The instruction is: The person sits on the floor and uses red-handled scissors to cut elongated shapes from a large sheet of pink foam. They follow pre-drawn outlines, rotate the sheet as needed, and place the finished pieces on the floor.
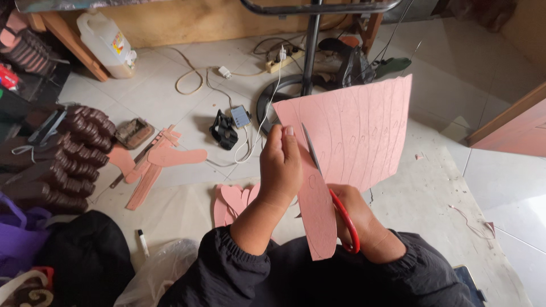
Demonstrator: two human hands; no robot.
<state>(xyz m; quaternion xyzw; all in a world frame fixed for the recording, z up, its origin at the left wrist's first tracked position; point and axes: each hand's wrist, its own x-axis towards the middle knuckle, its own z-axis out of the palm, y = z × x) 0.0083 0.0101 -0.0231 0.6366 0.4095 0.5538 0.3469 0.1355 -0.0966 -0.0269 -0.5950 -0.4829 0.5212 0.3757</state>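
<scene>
Above the tiled floor, the left hand is closed on the lower edge of a pink sheet marked with curved sole outlines, pinching a half-cut sole-shaped strip that hangs down toward the lap. Just to its right, the right hand is clamped through the red handles of a pair of scissors, whose blades point up into the sheet along a drawn line. Below the left hand, a pile of cut pink soles lies on the floor. Farther left lie pink offcuts, then a stack of dark brown ridged soles. A white marker lies near the black sleeve.
</scene>
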